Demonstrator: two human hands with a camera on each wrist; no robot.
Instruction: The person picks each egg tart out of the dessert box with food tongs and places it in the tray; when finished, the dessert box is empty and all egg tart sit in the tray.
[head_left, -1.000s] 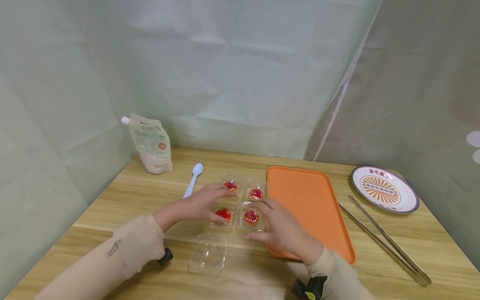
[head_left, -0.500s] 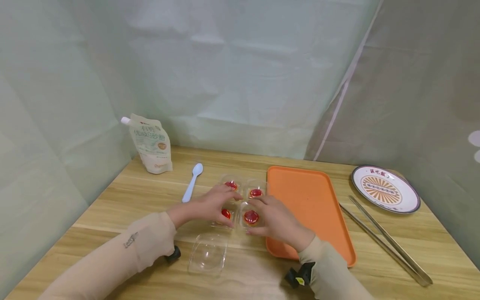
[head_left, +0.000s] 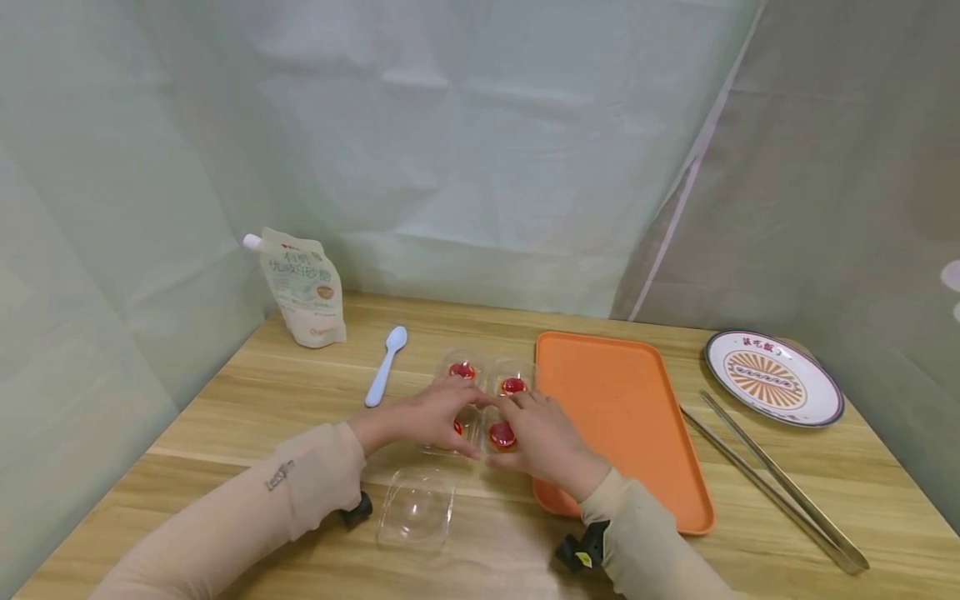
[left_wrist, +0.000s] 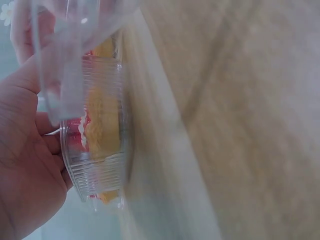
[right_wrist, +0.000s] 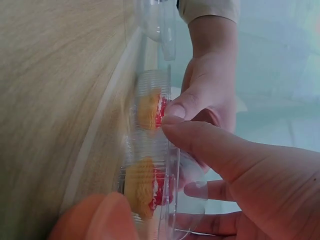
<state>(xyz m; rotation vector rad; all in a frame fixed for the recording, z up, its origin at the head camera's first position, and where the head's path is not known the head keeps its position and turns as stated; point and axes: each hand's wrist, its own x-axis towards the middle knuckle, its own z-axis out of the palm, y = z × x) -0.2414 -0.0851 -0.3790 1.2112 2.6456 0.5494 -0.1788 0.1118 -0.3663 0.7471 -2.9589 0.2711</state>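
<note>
Several clear plastic boxes (head_left: 442, 447), each with a red-topped tart (head_left: 462, 369), stand grouped at the table's middle. My left hand (head_left: 435, 414) arches over the front left box, its tart mostly hidden. Over the front right box is my right hand (head_left: 547, 442), partly covering a tart (head_left: 501, 434). The fingertips of both hands come together between the boxes. In the right wrist view the right thumb (right_wrist: 210, 142) overlaps the left thumb (right_wrist: 185, 105). Fingers of the left hand (left_wrist: 30, 170) bend behind the box's rim in the left wrist view. A loose clear lid (head_left: 416, 508) lies nearer me.
An orange tray (head_left: 615, 417) lies right of the boxes. Metal tongs (head_left: 780, 483) and a patterned plate (head_left: 776, 379) are farther right. A pale blue spoon (head_left: 386, 367) lies at the left, and a spouted pouch (head_left: 303, 287) stands behind it.
My left hand has moved right and my right hand slightly left, bringing their fingertips together over the front boxes. The boxes, lid and tray stay in place.
</note>
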